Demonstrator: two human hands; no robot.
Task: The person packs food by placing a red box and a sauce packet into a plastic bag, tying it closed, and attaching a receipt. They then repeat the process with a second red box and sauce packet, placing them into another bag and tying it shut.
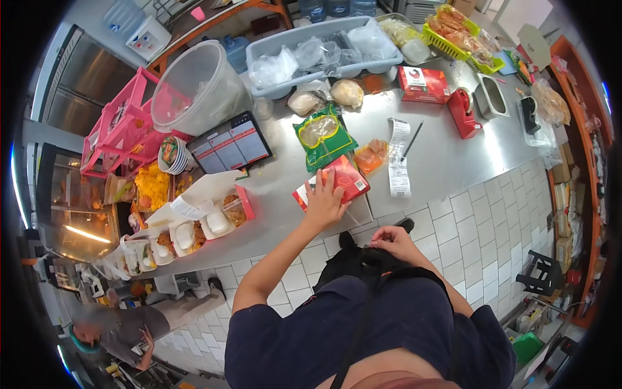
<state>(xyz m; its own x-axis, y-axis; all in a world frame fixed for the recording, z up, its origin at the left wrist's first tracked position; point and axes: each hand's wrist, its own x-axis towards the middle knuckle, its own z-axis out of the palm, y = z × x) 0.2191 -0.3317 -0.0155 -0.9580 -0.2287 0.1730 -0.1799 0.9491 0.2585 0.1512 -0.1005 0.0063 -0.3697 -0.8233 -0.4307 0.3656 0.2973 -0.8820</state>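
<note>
On top of a red and white box (350, 179) at the counter's front edge lies my left hand (324, 196), its fingers spread. In front of my waist, away from the counter, is my right hand (392, 240) with its fingers curled together; whatever they may hold is too small to name. Just beyond the box sits a green packet (322, 136). To its right are a small bag of orange food (371, 157), a long printed receipt (399, 162) and a dark pen (413, 141).
A tablet (230, 144) stands left of the box, near a large clear bucket (194, 87). Open food boxes (188, 235) line the left counter edge. A blue-grey tub (324, 55) and red tape dispenser (462, 114) are farther back. Another person (123, 327) is at lower left.
</note>
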